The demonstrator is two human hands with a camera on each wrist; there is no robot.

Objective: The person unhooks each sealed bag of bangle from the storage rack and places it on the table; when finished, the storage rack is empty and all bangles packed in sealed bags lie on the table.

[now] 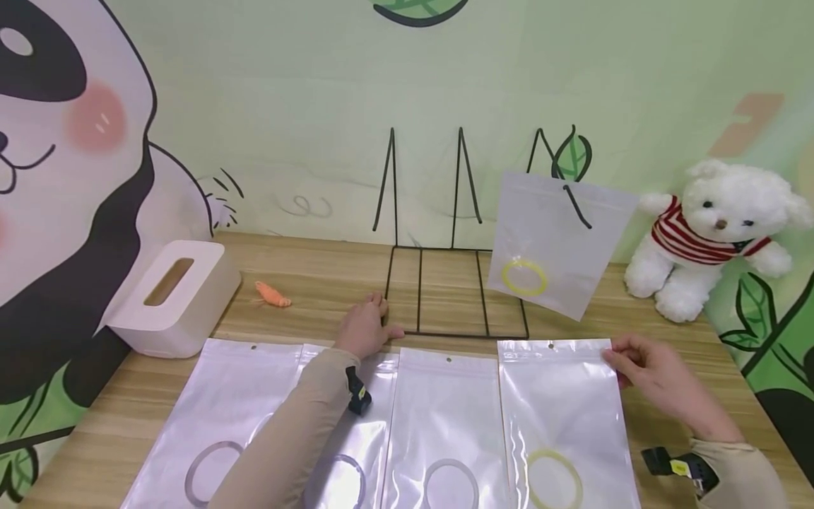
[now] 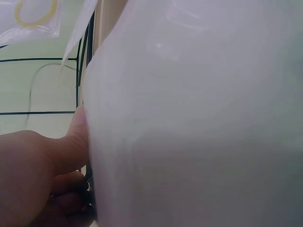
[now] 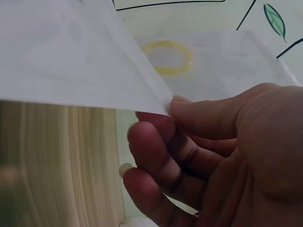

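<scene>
A black wire rack (image 1: 419,290) with upright hooks stands on the wooden table. My left hand (image 1: 364,326) grips its front left corner, the thumb by the front bar. My right hand (image 1: 655,375) pinches the top right corner of a white zip bag (image 1: 566,403), the rightmost in a row; its corner is raised between thumb and fingers in the right wrist view. A yellow ring (image 1: 579,488) shows through this bag. Another white bag (image 1: 559,240) with a yellow ring hangs from the rack's right hook. The left and middle hooks carry nothing.
More white bags (image 1: 445,410) with ring shapes lie along the front. A white tissue box (image 1: 197,307) and a small orange object (image 1: 272,294) are at the left. A white teddy bear (image 1: 693,247) in a striped shirt sits at the right. A wall stands behind the rack.
</scene>
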